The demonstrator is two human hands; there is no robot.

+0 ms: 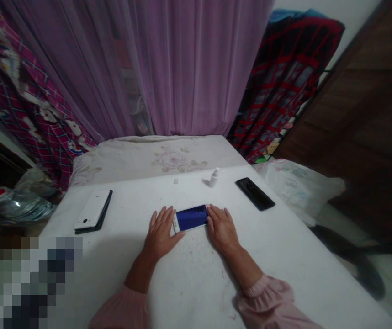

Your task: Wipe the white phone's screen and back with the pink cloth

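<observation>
A smartphone (192,218) with a blue-lit screen and a white frame lies face up on the white-covered table, between my two hands. My left hand (161,235) grips its left end, the fingers at the upper corner and the thumb along the near edge. Around the right end is my right hand (222,228), its fingers bent over the edge and covering that corner. A small pinkish patch shows by these fingertips; I cannot make out what it is.
A small white bottle (214,178) stands behind the phone, near a tiny pale square (176,182). A dark phone (255,193) lies at right. At left, a white phone back (92,210) rests on a dark piece. Beyond hangs a purple curtain (189,68).
</observation>
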